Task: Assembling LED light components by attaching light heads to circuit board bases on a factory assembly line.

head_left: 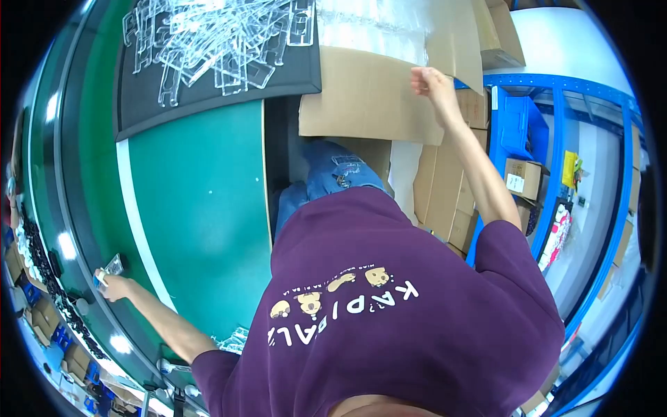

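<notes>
The piled pieces (215, 42) look like glossy, see-through plastic; the black mat (142, 104) is matt. The green worktop (201, 181) looks smooth, the box flap (368, 90) matt cardboard, the shirt (389, 229) cloth.

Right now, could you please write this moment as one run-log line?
left hand: at small clear piece | right hand: near cardboard flap | black mat: heaped clear parts

A person in a short-sleeved, dark purple T-shirt (431, 316), printed with white lettering (404, 296) and tan cartoon animals (310, 304), wears blue denim (324, 158) with a pale marking (347, 162); the left hand (117, 287) and right hand (438, 87) are ungloved, forearms (485, 174) uncovered.
</notes>
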Available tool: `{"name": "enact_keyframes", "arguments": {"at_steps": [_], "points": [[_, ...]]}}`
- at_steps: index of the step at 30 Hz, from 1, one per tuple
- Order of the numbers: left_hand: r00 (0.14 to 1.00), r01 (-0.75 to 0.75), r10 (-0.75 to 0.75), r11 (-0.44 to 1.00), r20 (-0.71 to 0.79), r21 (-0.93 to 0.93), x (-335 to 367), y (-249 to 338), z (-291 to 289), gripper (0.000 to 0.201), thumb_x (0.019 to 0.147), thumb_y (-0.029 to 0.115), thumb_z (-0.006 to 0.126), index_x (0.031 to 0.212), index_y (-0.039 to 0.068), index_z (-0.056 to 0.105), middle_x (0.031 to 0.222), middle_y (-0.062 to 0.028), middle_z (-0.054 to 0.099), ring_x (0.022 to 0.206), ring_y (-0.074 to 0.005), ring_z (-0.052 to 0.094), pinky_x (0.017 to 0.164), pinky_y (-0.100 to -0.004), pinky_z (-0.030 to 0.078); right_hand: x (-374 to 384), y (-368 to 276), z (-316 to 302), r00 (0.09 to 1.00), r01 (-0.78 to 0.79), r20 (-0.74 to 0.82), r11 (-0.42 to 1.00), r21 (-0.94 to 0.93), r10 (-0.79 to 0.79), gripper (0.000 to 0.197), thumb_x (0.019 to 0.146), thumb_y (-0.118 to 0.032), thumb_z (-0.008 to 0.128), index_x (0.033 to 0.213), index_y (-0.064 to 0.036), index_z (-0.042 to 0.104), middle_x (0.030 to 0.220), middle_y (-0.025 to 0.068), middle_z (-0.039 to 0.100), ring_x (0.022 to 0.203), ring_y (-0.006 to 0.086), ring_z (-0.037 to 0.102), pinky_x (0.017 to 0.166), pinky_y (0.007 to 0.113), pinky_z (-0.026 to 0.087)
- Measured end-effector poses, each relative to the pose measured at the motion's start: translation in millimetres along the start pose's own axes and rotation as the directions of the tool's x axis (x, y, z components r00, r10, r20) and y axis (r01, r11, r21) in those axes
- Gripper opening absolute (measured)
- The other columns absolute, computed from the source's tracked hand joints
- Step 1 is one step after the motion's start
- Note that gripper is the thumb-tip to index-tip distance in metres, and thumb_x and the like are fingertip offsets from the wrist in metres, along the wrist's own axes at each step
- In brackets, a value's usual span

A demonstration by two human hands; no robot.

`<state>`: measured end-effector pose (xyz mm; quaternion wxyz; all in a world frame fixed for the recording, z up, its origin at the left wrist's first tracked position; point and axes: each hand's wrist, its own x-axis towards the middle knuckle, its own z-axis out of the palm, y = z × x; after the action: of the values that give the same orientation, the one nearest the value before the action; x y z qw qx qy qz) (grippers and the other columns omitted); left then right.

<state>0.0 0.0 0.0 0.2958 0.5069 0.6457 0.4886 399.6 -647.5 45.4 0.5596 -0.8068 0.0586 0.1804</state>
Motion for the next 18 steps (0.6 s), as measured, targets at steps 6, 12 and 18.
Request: {"name": "enact_keyframes", "arguments": {"at_steps": [6, 12, 18], "points": [[0.179, -0.392, 0.363, 0.879, 0.914, -0.272, -369, 160, 31, 0.022, 0.085, 0.013, 0.054, 0.104, 0.005, 0.062, 0.095, -0.0069, 0.065, 0.09, -0.0152, 0.061, 0.079, -0.0274, 0.048, 71, 36, -55, 0.994, 0.108, 0.048, 0.763, -0.638, -0.101, 0.048, 0.084, -0.033, 0.053, 0.116, 0.003, 0.054, 0.113, 0.0209, 0.058, 0.109, 0.0293, 0.054, 0.093, 0.038, 0.041], [-0.196, -0.283, 0.547, 0.763, 0.814, -0.581, -580, 156, 168, 0.043, 0.08, 0.03, 0.062, 0.108, -0.002, 0.056, 0.099, -0.0216, 0.057, 0.097, -0.037, 0.055, 0.084, -0.0412, 0.045, 149, 104, -79, 0.982, 0.041, 0.121, 0.456, -0.889, 0.148, 0.058, 0.078, -0.04, 0.053, 0.119, 0.0002, 0.051, 0.121, 0.0224, 0.051, 0.114, 0.0372, 0.047, 0.095, 0.044, 0.039], [0.025, -0.717, 0.229, 0.683, 0.973, -0.142, -585, 106, 253, 0.038, 0.078, 0.032, 0.063, 0.101, 0.002, 0.059, 0.1, -0.0208, 0.057, 0.094, -0.0351, 0.055, 0.083, -0.0421, 0.045, 149, 115, -59, 0.975, -0.213, -0.162, 0.43, -0.878, 0.152, 0.065, 0.077, -0.046, 0.055, 0.121, 0.001, 0.047, 0.117, 0.0257, 0.052, 0.114, 0.0397, 0.045, 0.094, 0.043, 0.039]]}}
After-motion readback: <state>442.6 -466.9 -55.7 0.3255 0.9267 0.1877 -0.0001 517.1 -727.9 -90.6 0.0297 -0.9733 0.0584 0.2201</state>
